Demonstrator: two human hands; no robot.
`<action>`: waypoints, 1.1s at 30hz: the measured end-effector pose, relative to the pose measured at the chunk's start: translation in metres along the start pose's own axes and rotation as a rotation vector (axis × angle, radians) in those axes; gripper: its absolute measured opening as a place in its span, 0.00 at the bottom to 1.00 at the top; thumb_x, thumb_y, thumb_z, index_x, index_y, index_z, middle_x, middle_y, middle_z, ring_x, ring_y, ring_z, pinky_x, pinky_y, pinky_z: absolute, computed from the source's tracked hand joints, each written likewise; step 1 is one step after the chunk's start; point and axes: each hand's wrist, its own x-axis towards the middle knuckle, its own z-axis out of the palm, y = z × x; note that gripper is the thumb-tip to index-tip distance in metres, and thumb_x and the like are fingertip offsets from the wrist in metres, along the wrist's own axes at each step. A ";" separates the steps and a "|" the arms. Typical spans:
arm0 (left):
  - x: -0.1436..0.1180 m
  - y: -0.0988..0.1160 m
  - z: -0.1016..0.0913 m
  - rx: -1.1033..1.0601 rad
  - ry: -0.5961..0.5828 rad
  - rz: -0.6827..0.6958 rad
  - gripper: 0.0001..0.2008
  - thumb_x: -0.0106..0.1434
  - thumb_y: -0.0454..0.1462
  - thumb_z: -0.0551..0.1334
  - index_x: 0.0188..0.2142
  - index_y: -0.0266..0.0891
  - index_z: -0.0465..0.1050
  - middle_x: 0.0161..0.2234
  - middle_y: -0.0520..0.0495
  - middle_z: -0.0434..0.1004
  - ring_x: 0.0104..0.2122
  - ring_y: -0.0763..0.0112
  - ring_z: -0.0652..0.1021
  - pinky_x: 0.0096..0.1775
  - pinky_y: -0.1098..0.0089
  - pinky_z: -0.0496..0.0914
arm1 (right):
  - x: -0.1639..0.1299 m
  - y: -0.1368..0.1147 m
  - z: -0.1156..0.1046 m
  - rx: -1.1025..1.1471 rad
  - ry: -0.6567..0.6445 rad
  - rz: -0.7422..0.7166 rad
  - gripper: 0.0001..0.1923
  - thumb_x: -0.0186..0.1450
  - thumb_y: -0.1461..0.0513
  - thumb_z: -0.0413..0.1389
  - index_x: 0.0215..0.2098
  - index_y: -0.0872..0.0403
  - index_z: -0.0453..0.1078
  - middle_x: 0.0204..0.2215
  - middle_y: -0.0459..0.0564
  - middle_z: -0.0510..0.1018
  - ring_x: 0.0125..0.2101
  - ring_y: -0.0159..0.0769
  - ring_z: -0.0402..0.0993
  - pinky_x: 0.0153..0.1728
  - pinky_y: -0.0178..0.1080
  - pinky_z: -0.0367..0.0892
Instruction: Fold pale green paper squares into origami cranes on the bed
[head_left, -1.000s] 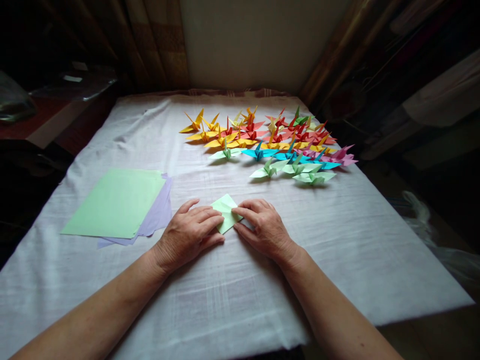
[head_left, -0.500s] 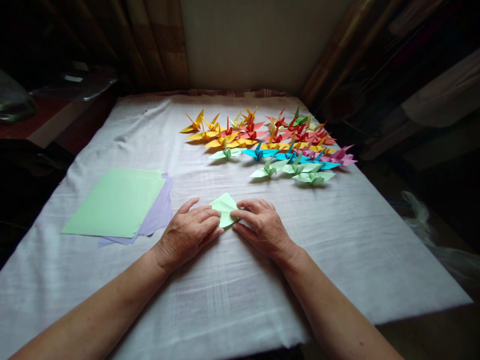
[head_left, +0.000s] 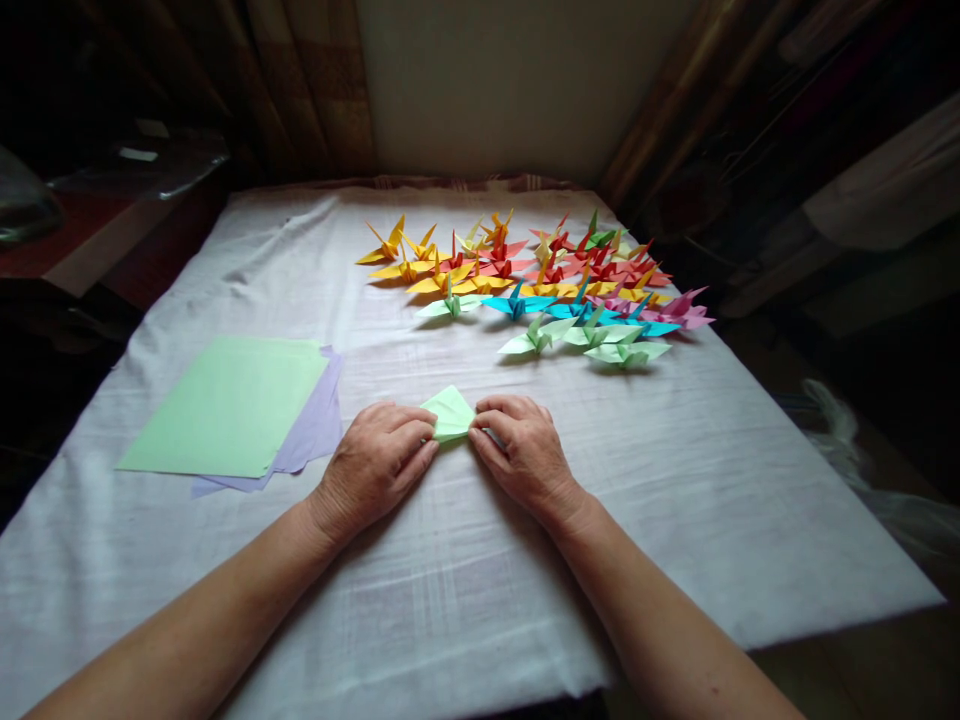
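A small light green folded paper [head_left: 451, 413] lies on the white cloth of the table [head_left: 420, 590], in front of me at the middle. My left hand [head_left: 373, 468] presses its left corner with curled fingertips. My right hand [head_left: 523, 450] pinches its right corner, fingers bent over the edge. Only the upper, fan-like part of the paper shows between the two hands; the lower part is hidden by my fingers.
Several finished paper cranes [head_left: 540, 285] in yellow, red, blue, pink and green stand at the far right of the table. A stack of flat green sheets [head_left: 229, 405] over lilac sheets [head_left: 319, 425] lies to the left. Dark furniture [head_left: 97, 215] borders the left side.
Both hands have drawn together and curled their fingers over the green paper. It now shows less of its lower half, and its shape has narrowed into a smaller folded piece.
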 end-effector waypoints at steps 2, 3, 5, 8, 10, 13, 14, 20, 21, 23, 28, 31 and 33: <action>0.001 0.000 0.002 -0.017 0.013 -0.041 0.09 0.70 0.38 0.56 0.37 0.40 0.74 0.44 0.44 0.81 0.45 0.62 0.79 0.50 0.59 0.71 | 0.001 -0.003 0.000 -0.004 -0.002 0.032 0.04 0.66 0.62 0.59 0.34 0.51 0.75 0.42 0.49 0.81 0.44 0.40 0.73 0.45 0.43 0.60; 0.002 0.000 0.003 -0.020 0.015 -0.061 0.09 0.70 0.38 0.56 0.36 0.39 0.74 0.44 0.43 0.80 0.45 0.61 0.78 0.50 0.59 0.71 | 0.001 -0.005 0.001 -0.011 -0.003 0.049 0.03 0.66 0.62 0.59 0.33 0.51 0.75 0.42 0.49 0.80 0.44 0.41 0.72 0.45 0.43 0.60; 0.003 0.000 0.004 -0.023 0.010 -0.091 0.09 0.70 0.37 0.56 0.36 0.39 0.73 0.44 0.43 0.80 0.45 0.61 0.78 0.50 0.58 0.71 | 0.002 -0.007 0.001 -0.030 -0.005 0.081 0.04 0.66 0.62 0.59 0.32 0.51 0.74 0.41 0.49 0.80 0.44 0.41 0.72 0.45 0.43 0.59; 0.004 -0.001 0.007 -0.022 0.010 -0.120 0.07 0.69 0.37 0.56 0.39 0.39 0.72 0.44 0.43 0.79 0.45 0.60 0.78 0.49 0.58 0.71 | 0.003 -0.010 0.003 -0.053 -0.002 0.111 0.05 0.66 0.62 0.59 0.31 0.51 0.73 0.40 0.49 0.80 0.44 0.41 0.71 0.45 0.44 0.59; 0.004 -0.001 0.008 -0.013 0.035 -0.127 0.08 0.69 0.37 0.57 0.43 0.38 0.72 0.43 0.42 0.79 0.44 0.60 0.77 0.49 0.58 0.72 | 0.004 -0.011 0.003 -0.063 -0.003 0.115 0.05 0.66 0.62 0.59 0.31 0.51 0.72 0.40 0.49 0.80 0.44 0.41 0.70 0.45 0.44 0.58; 0.004 -0.001 0.008 -0.001 0.058 -0.121 0.11 0.70 0.37 0.56 0.50 0.38 0.71 0.45 0.42 0.79 0.45 0.59 0.77 0.48 0.57 0.72 | 0.004 -0.012 0.004 -0.079 0.000 0.116 0.05 0.67 0.61 0.59 0.31 0.51 0.72 0.40 0.49 0.80 0.43 0.41 0.70 0.44 0.43 0.58; 0.003 -0.002 0.009 0.002 0.050 -0.114 0.12 0.70 0.37 0.56 0.50 0.39 0.72 0.46 0.42 0.79 0.45 0.59 0.78 0.48 0.57 0.72 | 0.004 -0.012 0.004 -0.085 0.002 0.118 0.05 0.67 0.61 0.59 0.32 0.51 0.72 0.40 0.49 0.80 0.43 0.41 0.70 0.44 0.43 0.58; -0.001 -0.002 0.009 0.083 0.033 -0.051 0.12 0.72 0.39 0.56 0.45 0.46 0.79 0.48 0.43 0.79 0.47 0.57 0.78 0.47 0.56 0.72 | 0.005 -0.012 0.004 -0.105 -0.004 0.140 0.05 0.66 0.61 0.60 0.32 0.51 0.71 0.40 0.49 0.79 0.43 0.42 0.70 0.44 0.43 0.58; -0.001 -0.002 0.009 0.098 0.036 -0.044 0.12 0.72 0.40 0.56 0.45 0.46 0.80 0.48 0.43 0.79 0.46 0.57 0.78 0.47 0.56 0.73 | 0.005 -0.012 0.004 -0.107 -0.008 0.143 0.05 0.66 0.61 0.60 0.32 0.51 0.71 0.40 0.49 0.79 0.43 0.42 0.70 0.44 0.43 0.58; -0.001 -0.001 0.009 0.129 0.035 -0.024 0.13 0.72 0.40 0.56 0.45 0.46 0.80 0.48 0.43 0.80 0.46 0.58 0.78 0.47 0.57 0.73 | 0.005 -0.012 0.004 -0.110 -0.018 0.146 0.04 0.66 0.61 0.59 0.33 0.51 0.71 0.40 0.49 0.79 0.43 0.42 0.70 0.44 0.43 0.58; 0.000 0.001 0.005 0.233 0.017 0.056 0.13 0.72 0.38 0.56 0.45 0.44 0.80 0.48 0.44 0.81 0.44 0.59 0.79 0.46 0.57 0.73 | 0.005 -0.012 0.003 -0.100 -0.031 0.141 0.02 0.68 0.63 0.57 0.37 0.50 0.71 0.40 0.49 0.78 0.43 0.42 0.69 0.44 0.44 0.58; 0.000 0.002 0.005 0.235 0.015 0.061 0.13 0.72 0.38 0.56 0.45 0.44 0.80 0.47 0.43 0.81 0.44 0.57 0.79 0.46 0.56 0.73 | 0.005 -0.014 0.004 -0.133 -0.031 0.138 0.04 0.67 0.58 0.58 0.37 0.51 0.71 0.40 0.51 0.77 0.43 0.44 0.68 0.43 0.44 0.58; 0.000 0.002 0.005 0.222 0.010 0.052 0.13 0.72 0.38 0.56 0.46 0.45 0.80 0.48 0.43 0.81 0.44 0.57 0.80 0.46 0.56 0.73 | 0.006 -0.015 0.006 -0.185 -0.024 0.148 0.11 0.66 0.53 0.60 0.36 0.51 0.70 0.39 0.52 0.76 0.42 0.45 0.67 0.42 0.44 0.58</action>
